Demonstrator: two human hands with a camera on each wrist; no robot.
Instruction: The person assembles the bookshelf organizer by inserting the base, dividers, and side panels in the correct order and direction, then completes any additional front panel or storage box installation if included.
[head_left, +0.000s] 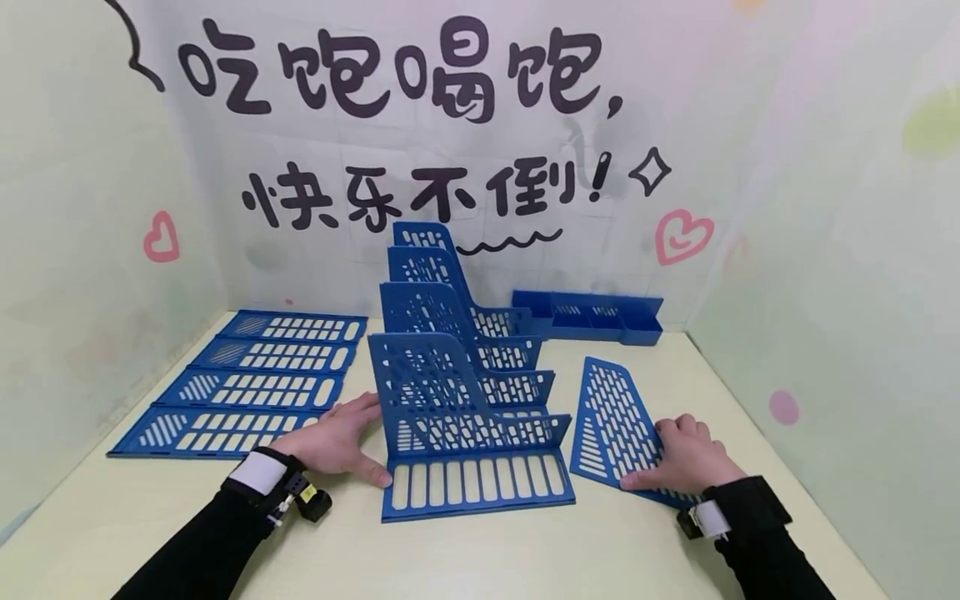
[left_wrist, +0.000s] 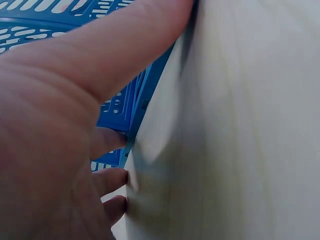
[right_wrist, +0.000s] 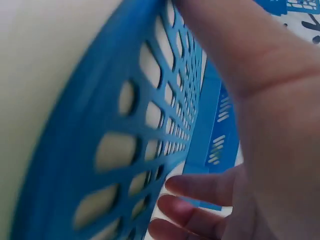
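A blue plastic file rack [head_left: 450, 392] stands in the middle of the table, with several upright perforated dividers in a row on slotted bases. My left hand [head_left: 330, 442] rests along its left side. The left thumb touches the edge of the front base [head_left: 480, 506], and the other fingers extend along the rack's side, at its bottom edge in the left wrist view. To the right of the rack lies a loose perforated divider panel [head_left: 611, 408], its tapered end pointing away. My right hand [head_left: 690, 458] grips this panel across its near part, thumb at one edge and fingers at the other.
Several flat blue slotted panels [head_left: 247, 422] lie in a row on the left of the table. At the back right, against the printed wall cloth [head_left: 450, 142], sits a long blue compartment box [head_left: 637, 333]. Walls close in the table on both sides.
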